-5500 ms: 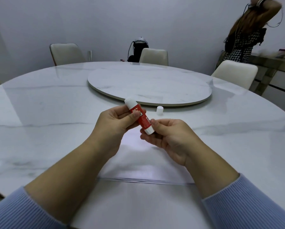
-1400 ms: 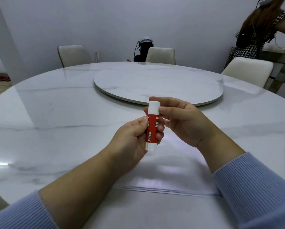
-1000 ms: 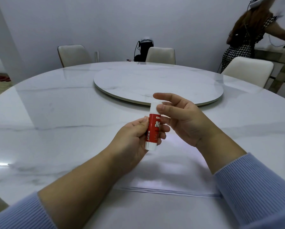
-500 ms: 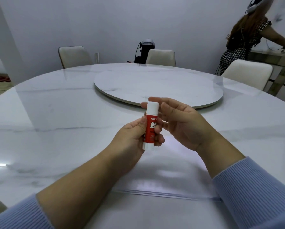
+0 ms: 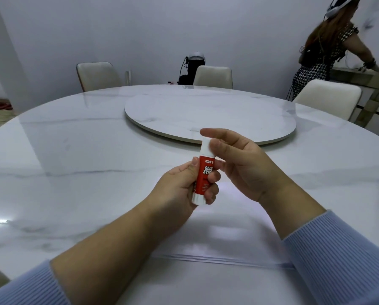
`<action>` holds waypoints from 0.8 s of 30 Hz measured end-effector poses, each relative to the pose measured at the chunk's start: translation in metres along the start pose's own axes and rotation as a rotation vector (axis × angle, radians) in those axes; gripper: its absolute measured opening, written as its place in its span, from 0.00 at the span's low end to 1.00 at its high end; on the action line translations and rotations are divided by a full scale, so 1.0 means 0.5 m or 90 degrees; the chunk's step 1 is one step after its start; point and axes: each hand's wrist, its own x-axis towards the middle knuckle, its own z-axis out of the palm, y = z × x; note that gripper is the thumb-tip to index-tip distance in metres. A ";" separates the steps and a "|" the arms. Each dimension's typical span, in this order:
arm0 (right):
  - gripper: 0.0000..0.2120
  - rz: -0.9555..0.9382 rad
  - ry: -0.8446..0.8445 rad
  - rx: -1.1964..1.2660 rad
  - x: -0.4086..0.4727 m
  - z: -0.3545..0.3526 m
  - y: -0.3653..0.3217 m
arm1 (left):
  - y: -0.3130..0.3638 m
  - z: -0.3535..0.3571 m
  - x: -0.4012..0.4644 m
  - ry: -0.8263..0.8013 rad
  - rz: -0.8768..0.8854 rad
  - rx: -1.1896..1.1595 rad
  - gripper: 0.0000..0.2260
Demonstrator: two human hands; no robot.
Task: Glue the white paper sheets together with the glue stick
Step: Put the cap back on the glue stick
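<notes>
Left hand [image 5: 184,188] is clamping its fingers around the upright glue stick [image 5: 204,172]; right hand [image 5: 239,164] fingers are pinching its white cap at 12 o'clock. Paper sheets [image 5: 223,238] are lying on the worktop [image 5: 74,150] at 6 o'clock, apparently awaiting glue or already glued.

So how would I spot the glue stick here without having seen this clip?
Start at the round marble table and come to its near edge, where two hands meet above the white paper sheets. The left hand holds the glue stick upright: the only red thing there, white-capped, labelled GLUE STICK.
</notes>
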 end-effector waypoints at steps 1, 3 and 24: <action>0.09 0.001 -0.008 -0.008 -0.001 -0.001 -0.001 | 0.001 -0.001 0.001 -0.003 -0.002 -0.002 0.16; 0.11 0.009 -0.035 0.003 -0.003 -0.006 -0.004 | 0.004 -0.001 0.001 -0.005 -0.002 -0.017 0.16; 0.14 -0.009 -0.059 0.029 -0.010 0.004 -0.010 | 0.005 -0.003 0.000 -0.016 -0.017 -0.021 0.16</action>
